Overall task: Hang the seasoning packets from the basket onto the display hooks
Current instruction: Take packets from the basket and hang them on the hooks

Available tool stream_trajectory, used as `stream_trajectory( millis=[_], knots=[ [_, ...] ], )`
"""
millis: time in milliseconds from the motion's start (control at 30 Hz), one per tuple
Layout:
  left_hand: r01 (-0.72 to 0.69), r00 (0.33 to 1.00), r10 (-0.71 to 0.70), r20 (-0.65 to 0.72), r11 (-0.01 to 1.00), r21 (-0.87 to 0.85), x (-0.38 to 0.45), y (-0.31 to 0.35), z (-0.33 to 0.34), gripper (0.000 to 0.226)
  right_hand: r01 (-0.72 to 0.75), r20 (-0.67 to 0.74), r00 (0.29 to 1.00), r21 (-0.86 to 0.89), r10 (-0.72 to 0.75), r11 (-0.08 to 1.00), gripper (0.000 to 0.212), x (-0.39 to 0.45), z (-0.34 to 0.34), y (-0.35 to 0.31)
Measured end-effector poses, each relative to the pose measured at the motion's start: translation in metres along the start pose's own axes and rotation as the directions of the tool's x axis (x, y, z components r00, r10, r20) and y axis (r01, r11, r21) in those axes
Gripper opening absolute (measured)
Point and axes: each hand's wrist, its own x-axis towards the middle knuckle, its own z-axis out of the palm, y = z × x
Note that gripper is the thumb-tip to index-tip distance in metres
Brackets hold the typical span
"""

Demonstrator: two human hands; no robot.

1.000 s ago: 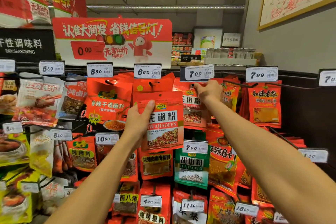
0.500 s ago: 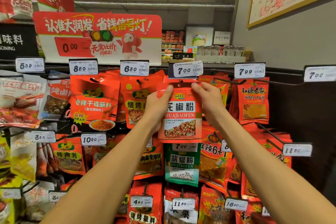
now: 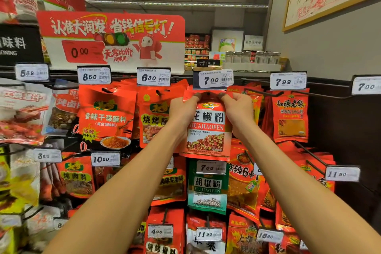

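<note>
Since the frame a second back the red huajiao powder packet (image 3: 208, 128) has gone from the left hand alone, low and left of the hook, up to centre frame under the 7.00 price tag (image 3: 215, 79); the right hand, then up at the hook, has come down onto the packet's top edge.

Packet now: upright, face out, its hang hole (image 3: 208, 94) just below the tag. Hook tip not distinguishable from the hole; cannot tell whether it is through.

Left hand (image 3: 182, 112): pinches the upper left corner, fingertips curled over the top edge. Right hand (image 3: 237, 111): pinches the upper right corner likewise. Judgement: two corner pinches keep the top strip taut and level so the hole stays open and square to the hook.

Around it: green hujiao powder packet (image 3: 208, 186) directly below; barbecue dip packets (image 3: 152, 117) to the left under the 6.80 tag (image 3: 153, 77); another red packet row (image 3: 290, 114) right under 7.99. Red promo sign (image 3: 111, 39) upper left of frame.

Basket not in view.
</note>
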Motion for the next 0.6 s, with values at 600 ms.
stream_trajectory(
  millis=[600],
  knots=[
    [0.081,0.965,-0.001,-0.262,0.951,0.297,0.050,-0.013,0.016,0.037,-0.131,-0.136,0.986,-0.231,0.101,0.964,0.021,0.061,0.028,0.013]
  ],
)
